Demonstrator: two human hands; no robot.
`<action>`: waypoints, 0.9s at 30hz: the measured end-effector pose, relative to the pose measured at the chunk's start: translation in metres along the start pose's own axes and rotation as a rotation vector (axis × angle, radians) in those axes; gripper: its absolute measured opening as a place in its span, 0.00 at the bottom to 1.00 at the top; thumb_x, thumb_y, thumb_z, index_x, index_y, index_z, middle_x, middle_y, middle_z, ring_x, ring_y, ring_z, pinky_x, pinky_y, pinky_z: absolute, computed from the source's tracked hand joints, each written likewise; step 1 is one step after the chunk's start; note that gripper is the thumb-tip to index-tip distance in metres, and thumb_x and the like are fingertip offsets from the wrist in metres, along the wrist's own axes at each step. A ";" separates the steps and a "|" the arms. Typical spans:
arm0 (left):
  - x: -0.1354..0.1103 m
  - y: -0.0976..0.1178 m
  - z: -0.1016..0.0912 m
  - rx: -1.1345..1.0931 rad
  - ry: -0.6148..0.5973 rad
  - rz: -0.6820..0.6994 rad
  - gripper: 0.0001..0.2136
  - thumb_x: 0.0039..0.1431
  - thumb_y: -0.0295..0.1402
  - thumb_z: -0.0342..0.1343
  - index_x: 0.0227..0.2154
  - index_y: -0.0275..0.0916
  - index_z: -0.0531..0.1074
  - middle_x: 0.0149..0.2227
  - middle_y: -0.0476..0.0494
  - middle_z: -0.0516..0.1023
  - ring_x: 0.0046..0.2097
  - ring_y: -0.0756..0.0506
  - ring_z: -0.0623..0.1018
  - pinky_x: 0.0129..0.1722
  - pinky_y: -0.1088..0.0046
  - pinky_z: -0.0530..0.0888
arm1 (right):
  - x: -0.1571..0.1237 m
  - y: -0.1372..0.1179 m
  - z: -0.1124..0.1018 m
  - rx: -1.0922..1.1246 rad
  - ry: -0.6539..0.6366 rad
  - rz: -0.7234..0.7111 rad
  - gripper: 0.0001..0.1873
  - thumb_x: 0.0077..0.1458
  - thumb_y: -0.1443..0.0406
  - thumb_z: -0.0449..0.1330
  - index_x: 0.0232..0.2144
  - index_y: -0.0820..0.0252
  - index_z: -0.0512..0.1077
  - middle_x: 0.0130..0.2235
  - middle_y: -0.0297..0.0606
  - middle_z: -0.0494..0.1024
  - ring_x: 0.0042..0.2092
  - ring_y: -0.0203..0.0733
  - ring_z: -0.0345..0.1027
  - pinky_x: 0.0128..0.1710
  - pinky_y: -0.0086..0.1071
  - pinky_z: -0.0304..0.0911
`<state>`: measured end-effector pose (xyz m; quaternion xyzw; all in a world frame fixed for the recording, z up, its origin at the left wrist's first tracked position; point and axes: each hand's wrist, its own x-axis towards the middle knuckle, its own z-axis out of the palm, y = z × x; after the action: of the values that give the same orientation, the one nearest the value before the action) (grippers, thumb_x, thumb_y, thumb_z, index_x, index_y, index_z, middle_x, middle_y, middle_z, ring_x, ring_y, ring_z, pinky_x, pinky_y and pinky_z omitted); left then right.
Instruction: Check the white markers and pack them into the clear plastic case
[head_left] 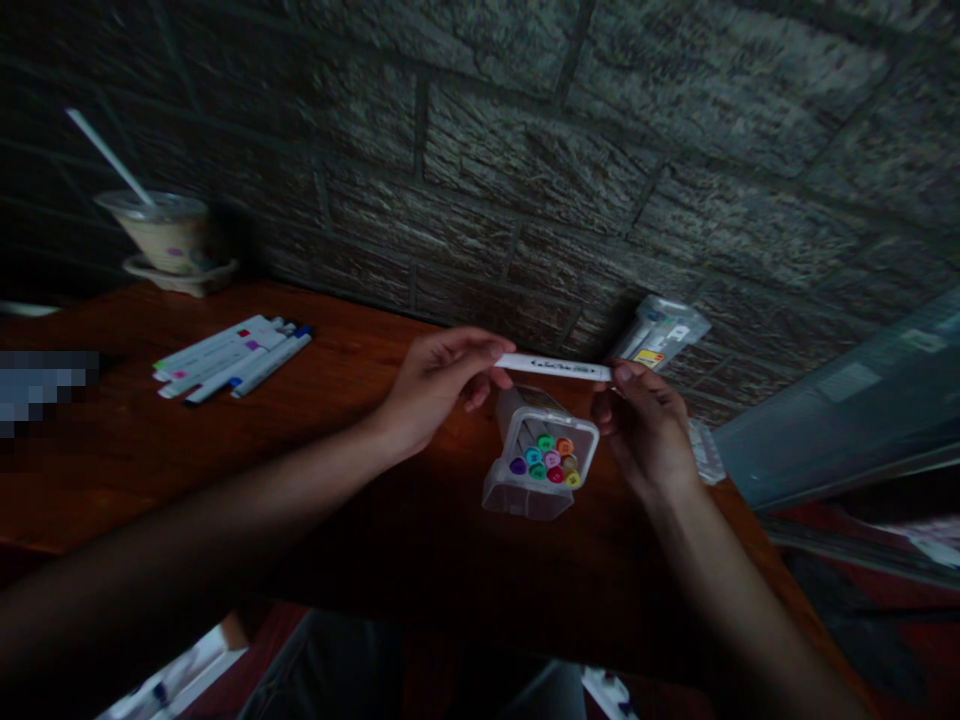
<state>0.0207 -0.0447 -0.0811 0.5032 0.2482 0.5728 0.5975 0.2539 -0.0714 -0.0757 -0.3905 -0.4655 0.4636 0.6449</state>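
A white marker (553, 367) with dark print along its barrel is stretched level between my two hands. My left hand (442, 385) pinches its left end, and my right hand (649, 415) grips the other end with thumb and fingers. Just below it, a clear plastic marker case (510, 425) lies on its side on the table, its open mouth toward me. Several markers (553, 459) fill it, their coloured ends showing green, orange, purple, red and yellow. To the left, a loose group of white markers (232, 360) rests on the wood.
The brown wooden table (315, 420) meets a rough stone-brick wall (480, 180). A lidded drink cup (169, 230) with a straw sits on a holder at the back left. Behind my right hand stands a clear container (667, 330). A grey-blue panel (840, 400) borders the right side.
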 end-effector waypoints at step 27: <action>0.005 -0.028 -0.012 -0.262 -0.067 -0.392 0.07 0.64 0.23 0.55 0.41 0.35 0.76 0.33 0.45 0.75 0.24 0.52 0.70 0.21 0.78 0.68 | -0.035 -0.020 0.016 -0.506 -0.422 -0.566 0.26 0.61 0.70 0.68 0.58 0.40 0.77 0.46 0.33 0.85 0.49 0.45 0.75 0.53 0.43 0.69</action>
<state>0.0235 -0.0320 -0.1086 0.3821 0.2447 0.4563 0.7655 0.2385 -0.1092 -0.0610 -0.2897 -0.7748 0.2096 0.5214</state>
